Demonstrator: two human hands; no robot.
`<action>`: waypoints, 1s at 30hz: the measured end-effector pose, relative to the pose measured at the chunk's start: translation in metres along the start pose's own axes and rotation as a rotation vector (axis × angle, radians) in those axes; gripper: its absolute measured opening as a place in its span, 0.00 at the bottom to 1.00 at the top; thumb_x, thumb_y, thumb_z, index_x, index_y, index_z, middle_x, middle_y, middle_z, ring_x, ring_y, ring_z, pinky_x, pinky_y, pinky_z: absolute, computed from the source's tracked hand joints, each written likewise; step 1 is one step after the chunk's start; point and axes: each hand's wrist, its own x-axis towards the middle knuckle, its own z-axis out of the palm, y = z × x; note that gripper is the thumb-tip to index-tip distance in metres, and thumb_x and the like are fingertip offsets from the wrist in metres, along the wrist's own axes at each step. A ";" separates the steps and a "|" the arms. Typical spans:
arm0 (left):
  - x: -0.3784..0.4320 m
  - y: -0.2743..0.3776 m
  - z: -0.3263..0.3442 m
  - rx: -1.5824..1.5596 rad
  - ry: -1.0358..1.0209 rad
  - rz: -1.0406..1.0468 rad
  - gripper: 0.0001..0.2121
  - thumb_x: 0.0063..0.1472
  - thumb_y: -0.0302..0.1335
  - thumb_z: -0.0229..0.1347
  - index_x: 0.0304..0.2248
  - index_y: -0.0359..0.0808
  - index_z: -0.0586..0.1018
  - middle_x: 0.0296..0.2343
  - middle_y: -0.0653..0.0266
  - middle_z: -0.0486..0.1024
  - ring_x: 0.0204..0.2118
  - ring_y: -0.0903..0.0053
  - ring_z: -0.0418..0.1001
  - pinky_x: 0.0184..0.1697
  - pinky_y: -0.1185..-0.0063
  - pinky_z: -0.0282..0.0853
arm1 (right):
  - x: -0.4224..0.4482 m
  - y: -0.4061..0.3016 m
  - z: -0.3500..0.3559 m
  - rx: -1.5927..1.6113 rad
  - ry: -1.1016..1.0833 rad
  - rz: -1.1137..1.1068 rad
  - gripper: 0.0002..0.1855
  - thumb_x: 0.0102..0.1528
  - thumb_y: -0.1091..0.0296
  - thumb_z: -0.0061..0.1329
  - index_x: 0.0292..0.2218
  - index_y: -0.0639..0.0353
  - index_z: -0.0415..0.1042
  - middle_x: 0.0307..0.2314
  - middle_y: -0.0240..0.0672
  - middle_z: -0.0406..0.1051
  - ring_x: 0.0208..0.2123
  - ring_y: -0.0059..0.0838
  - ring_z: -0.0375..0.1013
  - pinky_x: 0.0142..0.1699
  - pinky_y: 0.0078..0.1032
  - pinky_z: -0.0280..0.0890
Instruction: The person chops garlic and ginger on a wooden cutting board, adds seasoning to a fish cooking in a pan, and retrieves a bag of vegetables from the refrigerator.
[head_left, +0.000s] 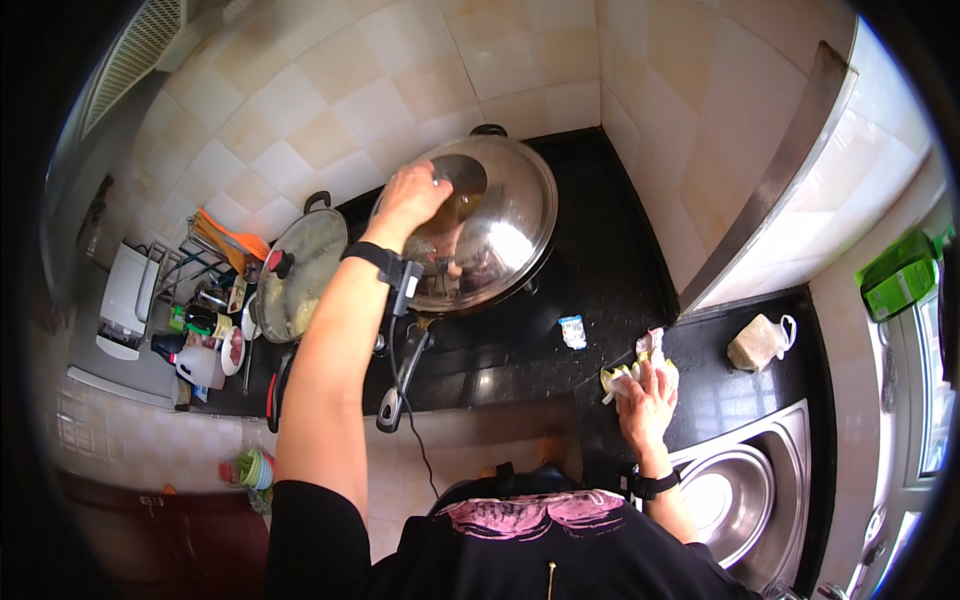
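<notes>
My left hand (417, 196) grips the knob of a large domed metal lid with a glass window (510, 225). The lid covers a wok whose long handle (405, 382) points towards me. My right hand (646, 405) presses on a crumpled white and yellow cloth (637, 375) on the black countertop, its fingers spread over it. A small printed packet (573, 332) lies on the counter between the wok and the cloth. To the left of the wok stands a second pan under a glass lid (307, 262) with a red and black knob; pale food shows through the glass.
A steel basin (739, 487) sits in the sink (796, 450) at the lower right. A bagged block (757, 343) lies above the sink. Bottles, a plate of meat (233, 351) and a utensil rack with an orange slotted turner (251, 244) crowd the left counter. Tiled walls enclose the back.
</notes>
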 end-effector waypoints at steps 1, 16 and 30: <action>0.001 -0.007 -0.006 -0.065 0.042 -0.024 0.22 0.52 0.38 0.53 0.43 0.31 0.72 0.38 0.46 0.73 0.43 0.58 0.71 0.46 0.70 0.66 | 0.000 -0.001 -0.001 -0.001 -0.007 0.000 0.17 0.39 0.67 0.54 0.35 0.46 0.77 0.48 0.37 0.64 0.51 0.43 0.59 0.57 0.44 0.51; -0.073 -0.096 -0.075 -1.838 0.434 -0.423 0.11 0.60 0.30 0.48 0.33 0.27 0.68 0.29 0.55 0.66 0.32 0.70 0.66 0.41 0.70 0.69 | -0.001 -0.001 0.006 -0.069 -0.023 -0.021 0.17 0.39 0.66 0.55 0.35 0.47 0.77 0.48 0.37 0.64 0.51 0.43 0.58 0.57 0.44 0.49; -0.114 -0.100 -0.050 -2.116 0.185 -0.299 0.08 0.59 0.28 0.46 0.27 0.31 0.72 0.27 0.58 0.71 0.34 0.69 0.69 0.45 0.69 0.68 | -0.005 0.002 0.009 -0.131 -0.129 -0.033 0.18 0.44 0.64 0.52 0.40 0.45 0.74 0.52 0.35 0.61 0.54 0.44 0.55 0.56 0.46 0.49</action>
